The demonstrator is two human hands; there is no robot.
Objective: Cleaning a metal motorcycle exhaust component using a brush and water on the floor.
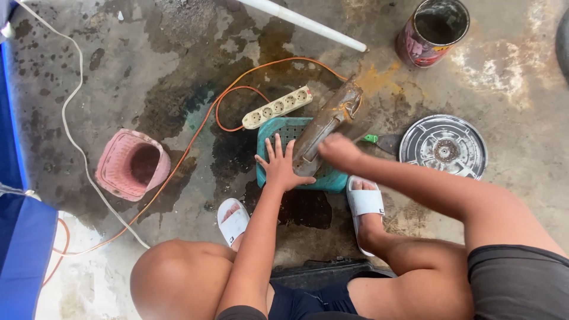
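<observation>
The rusty metal part (328,121) lies across the teal stool (278,133). The left hand (281,166) presses flat and spread beside it; the right hand (339,151) rests on its lower end (grip blurred). It seems heavy, stiff.

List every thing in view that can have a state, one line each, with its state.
left hand: open, fingers spread, flat on the teal stool
right hand: blurred, on the rusty metal part
power strip: sockets empty
tin can: open, upright
pink basket: tipped on its side
</observation>
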